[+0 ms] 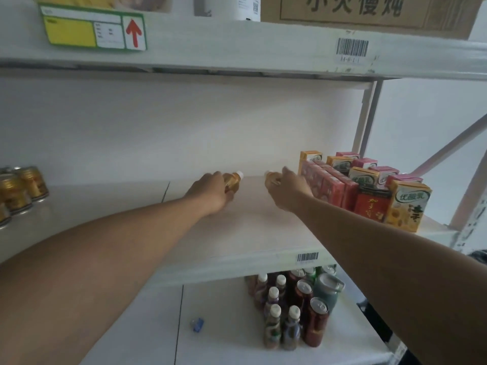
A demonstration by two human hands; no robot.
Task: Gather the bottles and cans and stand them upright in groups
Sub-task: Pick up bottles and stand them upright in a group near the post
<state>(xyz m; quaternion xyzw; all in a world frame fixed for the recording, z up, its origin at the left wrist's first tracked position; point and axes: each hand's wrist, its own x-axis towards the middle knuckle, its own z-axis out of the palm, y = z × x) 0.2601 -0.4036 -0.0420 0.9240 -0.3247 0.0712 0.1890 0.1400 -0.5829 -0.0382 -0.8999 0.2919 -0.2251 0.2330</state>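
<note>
Both arms reach deep onto the middle white shelf [237, 233]. My left hand [210, 193] is closed around a small amber bottle with a white cap [234, 180], held near the back of the shelf. My right hand [287, 189] grips a second amber bottle [271, 177], mostly hidden by the fingers. The two bottles are a short gap apart. Gold cans [18, 191] stand upright at the shelf's far left. On the lower shelf stands a group of white-capped bottles [274, 320] and red cans [317, 322].
Red, pink and yellow drink cartons [369, 188] are packed at the right of the middle shelf, close to my right hand. A grey-green jug [328, 291] sits behind the lower group. A small blue object [197, 324] lies on the lower shelf. A cardboard box [369, 14] sits above.
</note>
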